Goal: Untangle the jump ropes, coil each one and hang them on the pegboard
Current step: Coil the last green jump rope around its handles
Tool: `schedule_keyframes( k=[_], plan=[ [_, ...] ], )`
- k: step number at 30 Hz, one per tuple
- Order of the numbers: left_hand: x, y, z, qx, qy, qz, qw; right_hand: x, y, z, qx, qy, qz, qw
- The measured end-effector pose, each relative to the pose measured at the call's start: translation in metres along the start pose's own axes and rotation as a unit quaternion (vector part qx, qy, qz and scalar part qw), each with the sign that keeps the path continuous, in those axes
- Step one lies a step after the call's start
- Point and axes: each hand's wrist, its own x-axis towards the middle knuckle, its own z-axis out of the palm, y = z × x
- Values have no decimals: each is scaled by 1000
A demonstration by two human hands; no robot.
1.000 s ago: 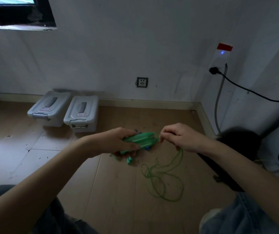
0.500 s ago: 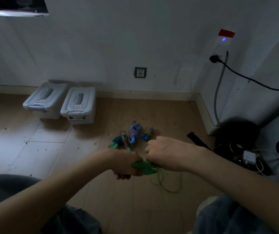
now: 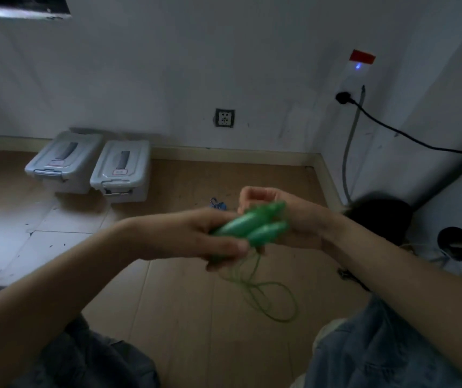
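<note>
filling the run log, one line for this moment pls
stage: coiling green rope | left hand: grips handles | right hand: behind handles, grip unclear | cord: hangs loose

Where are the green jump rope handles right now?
In the head view, centre-right, the two green handles lie side by side in the left hand, the right hand against their far ends, green cord trailing below.

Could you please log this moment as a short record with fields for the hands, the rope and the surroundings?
left hand: grips the green jump rope handles, the two side by side
right hand: curled at the handles' far end; exact hold unclear
green cord: hangs below the hands in loose loops, not coiled
other ropes: blue bit on the wooden floor behind the hands
storage boxes: two, lidded, by the wall
pegboard: not in view
</note>
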Motion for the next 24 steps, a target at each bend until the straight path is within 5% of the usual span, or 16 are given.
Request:
schedule_keyframes(
  k=[6,9,11,15,17,20,24],
  plan=[
    [13,-10,-7,-32,267,-31,963,5,12,-1,-168,239,-89,952],
    [14,-21,-30,-94,432,-70,894,5,18,6,-487,291,-78,820],
    [8,-32,-46,-61,493,-109,861,5,22,17,-549,263,-72,790],
    [16,-55,-49,49,490,-161,855,9,25,31,-585,202,-31,785],
    [19,-62,-47,181,456,-192,850,10,24,30,-483,215,-18,849],
    [21,-67,-36,346,360,-247,831,6,14,20,-248,241,1,938],
    [33,-55,14,444,162,-159,867,1,4,5,-215,244,33,945]
  ],
)
